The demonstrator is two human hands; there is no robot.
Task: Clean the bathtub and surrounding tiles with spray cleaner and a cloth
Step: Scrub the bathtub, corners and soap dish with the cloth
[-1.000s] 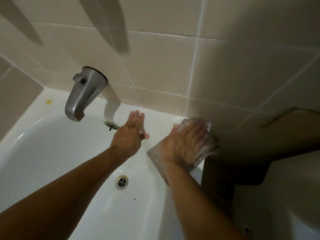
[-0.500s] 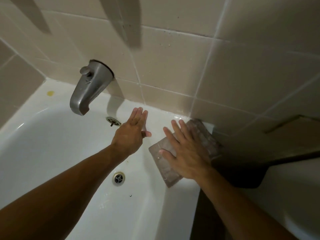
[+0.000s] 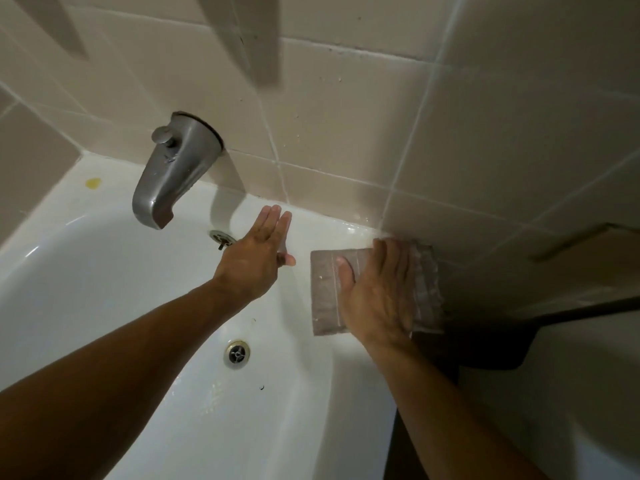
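The folded grey-brown terry cloth point(image 3: 323, 292) lies flat on the near corner of the white enamel bathtub point(image 3: 104, 289), on its rim where that meets the beige glazed wall tiles point(image 3: 346, 126). The right hand point(image 3: 379, 296) presses down on it, palm flat, fingers straight and close together with their tips toward the tile joint, the thumb stretched out across the cloth's left part. The left hand point(image 3: 254, 258) is just left of the cloth, apart from it, fingers straight and pressed together, thumb out to the side; whether it touches the tub wall cannot be told. Beyond it a grey metal tub spout point(image 3: 173, 171) juts from the tiles above the round overflow fitting point(image 3: 221, 237). A chrome drain point(image 3: 237, 354) sits in the tub floor, and a yellow stain point(image 3: 93, 182) marks the far rim corner.
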